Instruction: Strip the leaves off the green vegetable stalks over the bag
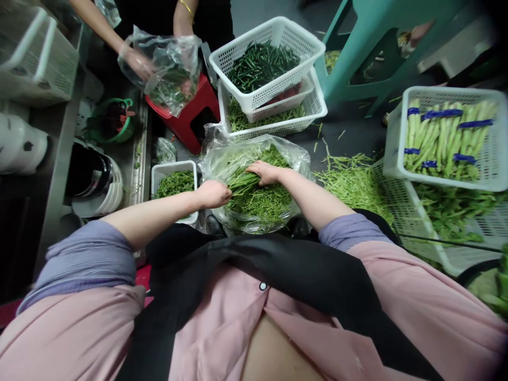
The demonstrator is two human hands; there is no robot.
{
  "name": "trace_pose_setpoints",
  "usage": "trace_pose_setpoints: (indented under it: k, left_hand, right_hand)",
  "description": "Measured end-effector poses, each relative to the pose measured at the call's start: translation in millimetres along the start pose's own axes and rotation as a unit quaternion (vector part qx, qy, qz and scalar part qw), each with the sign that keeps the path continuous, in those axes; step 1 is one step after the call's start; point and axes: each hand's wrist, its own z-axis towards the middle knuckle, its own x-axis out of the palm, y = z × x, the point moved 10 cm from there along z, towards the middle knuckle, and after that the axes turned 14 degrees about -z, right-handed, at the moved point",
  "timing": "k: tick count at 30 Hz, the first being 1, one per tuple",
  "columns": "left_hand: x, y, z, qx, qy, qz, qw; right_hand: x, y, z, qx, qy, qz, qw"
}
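My left hand (214, 193) is closed in a fist around one end of a bunch of thin green stems (245, 182). On the other side, my right hand (265, 173) rests on the bunch with its fingers bent around some of the stems. Beneath both hands, a clear plastic bag (296, 153) lies wide open, full of thin leafy greens (264, 206). Its near edge reaches my dark shoes. A small white basket (174, 166) of similar greens stands left of my left hand.
Across from me, another person's hands (141, 66) work in a plastic bag on a red stool (206, 106). White baskets (273, 100) hold green chillies. Loose stems (349, 182) cover the floor at right, beside a basket (452, 182) of banded vegetables. A teal stool (341, 69) stands behind.
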Motion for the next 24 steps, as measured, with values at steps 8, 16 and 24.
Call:
trace_pose_setpoints:
  k: [8,16,24]
  left_hand:
    - [12.7,-0.3,-58.3,-0.013,-0.036,-0.003,0.999]
    - [15.8,9.5,-51.7,-0.031,0.002,0.018,0.999]
    - [6.2,-4.1,7.0,-0.036,-0.049,-0.032,0.998]
  right_hand:
    - [-5.3,20.3,-1.7,-0.026,0.000,0.014,1.000]
    - [-6.6,27.1,-9.8,-0.030,0.013,0.006,0.999]
    - [-9.6,38.2,-21.3,0.005,0.005,-0.075,0.997]
